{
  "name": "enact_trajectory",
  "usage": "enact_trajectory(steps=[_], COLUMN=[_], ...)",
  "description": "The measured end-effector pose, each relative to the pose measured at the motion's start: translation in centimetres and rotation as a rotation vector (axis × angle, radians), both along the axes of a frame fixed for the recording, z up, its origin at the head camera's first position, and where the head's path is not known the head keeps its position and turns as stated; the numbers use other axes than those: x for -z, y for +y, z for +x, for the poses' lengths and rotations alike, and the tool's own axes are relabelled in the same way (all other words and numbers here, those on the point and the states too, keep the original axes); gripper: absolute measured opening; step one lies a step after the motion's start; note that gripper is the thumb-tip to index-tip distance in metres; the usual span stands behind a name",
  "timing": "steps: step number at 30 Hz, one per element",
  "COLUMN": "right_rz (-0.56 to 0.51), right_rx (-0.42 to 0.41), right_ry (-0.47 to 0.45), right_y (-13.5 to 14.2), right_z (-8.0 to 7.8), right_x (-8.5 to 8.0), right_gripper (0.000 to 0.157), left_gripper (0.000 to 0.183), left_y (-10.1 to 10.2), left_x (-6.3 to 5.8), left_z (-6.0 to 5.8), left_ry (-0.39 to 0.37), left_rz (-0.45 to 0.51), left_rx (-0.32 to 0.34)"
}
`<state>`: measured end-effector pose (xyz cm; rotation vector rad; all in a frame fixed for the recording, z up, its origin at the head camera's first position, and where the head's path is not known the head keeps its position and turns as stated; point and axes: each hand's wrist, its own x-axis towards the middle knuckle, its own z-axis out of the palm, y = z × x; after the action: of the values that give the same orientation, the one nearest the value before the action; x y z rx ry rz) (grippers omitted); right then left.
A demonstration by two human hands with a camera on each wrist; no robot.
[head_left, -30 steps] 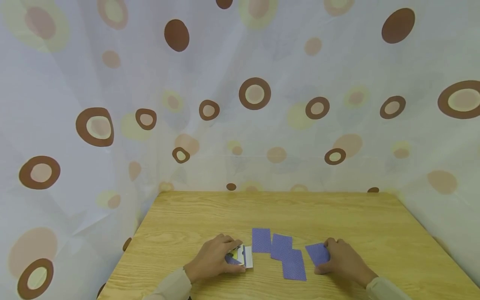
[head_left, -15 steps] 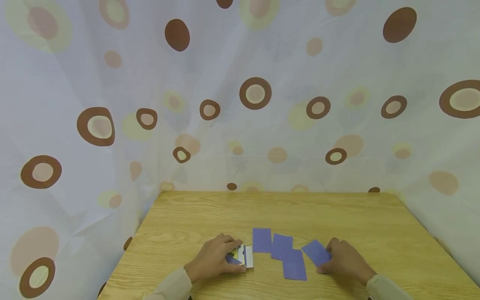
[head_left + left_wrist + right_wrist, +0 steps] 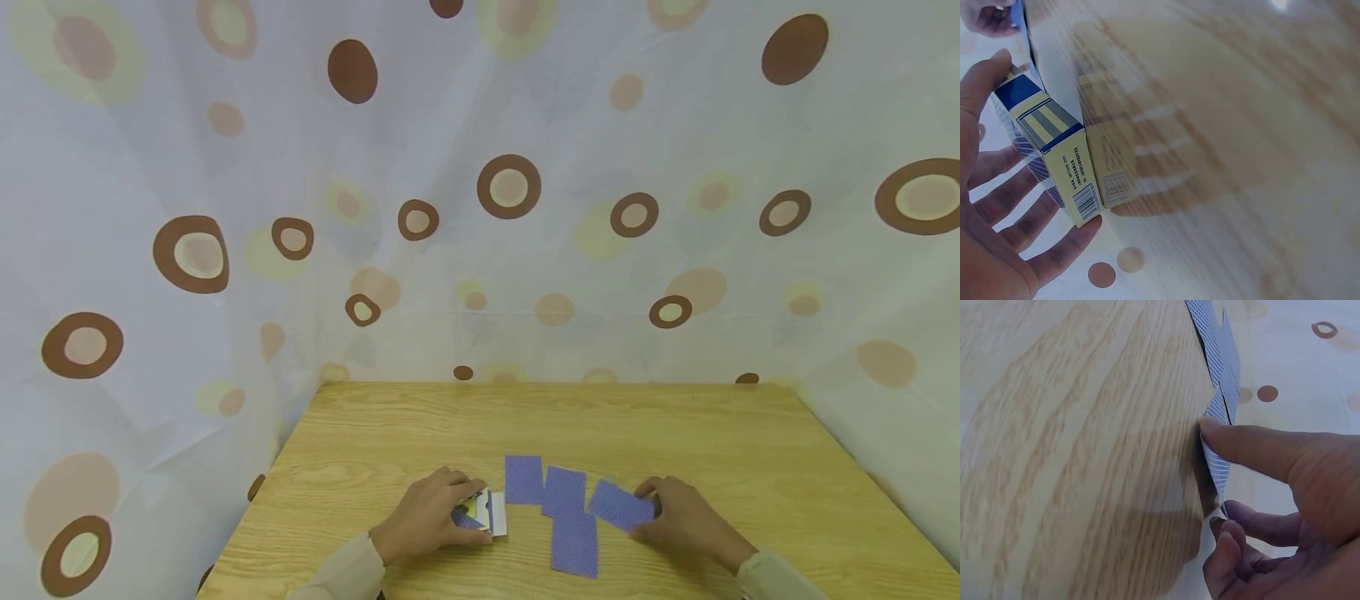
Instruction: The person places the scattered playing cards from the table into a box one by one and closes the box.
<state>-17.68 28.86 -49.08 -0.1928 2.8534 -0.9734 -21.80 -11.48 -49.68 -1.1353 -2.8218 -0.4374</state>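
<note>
My left hand (image 3: 423,521) grips a small card box (image 3: 483,512), thumb on one side and fingers on the other. In the left wrist view the box (image 3: 1063,156) shows a barcode, blue bands and stripes on pale card. My right hand (image 3: 686,521) pinches a blue-patterned playing card (image 3: 618,505), back up, slanting leftward. The right wrist view has the thumb on this card (image 3: 1215,465) and fingertips at its near end. Between the hands lie three more face-down cards: an upper left card (image 3: 523,479), a middle card (image 3: 564,490) and a lower card (image 3: 575,544).
The wooden table (image 3: 420,417) spreads under both hands and reaches back to a hanging white sheet (image 3: 570,267) with brown, yellow and peach spots. The sheet also hangs along the left and right sides. A white flap (image 3: 498,514) sticks out at the box's right end.
The card in my right hand has swung flatter and moved left, close to the middle card. The lower card has shifted left and toward me. My left hand and the box stay put.
</note>
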Motion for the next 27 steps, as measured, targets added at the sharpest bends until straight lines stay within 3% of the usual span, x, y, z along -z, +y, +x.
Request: enact_trajectory(steps=[10,16,27], right_rz=[0.073,0.039,-0.018], right_rx=[-0.129,-0.183,-0.082], right_ry=[0.086,0.120,0.083], right_y=[-0.4,-0.4,-1.0], right_z=[0.3,0.4,0.2], right_x=[0.3,1.3,1.1], right_gripper=[0.079,0.081,0.061], left_gripper=[0.078,0.079,0.077], left_y=[0.0,0.0,0.0], left_x=[0.0,0.1,0.2], left_z=[0.1,0.2,0.0], left_ry=[0.009,0.007,0.017], left_rz=[-0.004,0.000,-0.001], left_rx=[-0.006,-0.005,-0.002])
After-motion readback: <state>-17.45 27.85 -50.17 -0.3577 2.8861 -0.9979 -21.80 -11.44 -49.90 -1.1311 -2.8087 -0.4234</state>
